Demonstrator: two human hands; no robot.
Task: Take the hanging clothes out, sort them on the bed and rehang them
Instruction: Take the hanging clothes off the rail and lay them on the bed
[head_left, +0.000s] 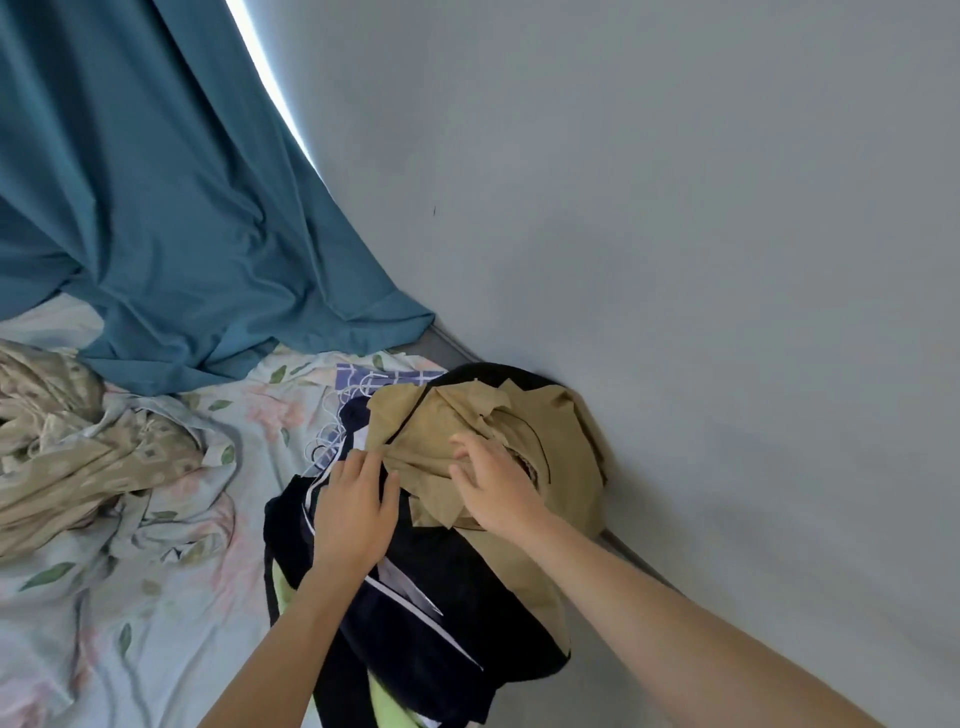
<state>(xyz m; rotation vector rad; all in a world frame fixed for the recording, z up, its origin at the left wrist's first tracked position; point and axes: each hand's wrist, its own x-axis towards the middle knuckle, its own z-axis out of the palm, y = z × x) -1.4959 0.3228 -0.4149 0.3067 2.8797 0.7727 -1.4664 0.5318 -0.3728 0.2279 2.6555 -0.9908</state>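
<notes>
One heap of clothes (415, 545) lies at the bed's (156, 597) edge against the wall (675, 208): one tan garment (415, 441) on top, one dark garment (415, 623) beneath, white hangers (327, 436) poking out. My two hands work it: my left hand (356, 512) rests flat, grip released, on the dark garment, and my right hand (493, 488) lies with loosely spread fingers on the tan garment, grasping nothing.

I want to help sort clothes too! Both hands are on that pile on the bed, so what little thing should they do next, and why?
Probably lift the tan garment off the pile. It lies on top of the dark garment, and the left hand and right hand already rest on it, so it comes away first.
</notes>
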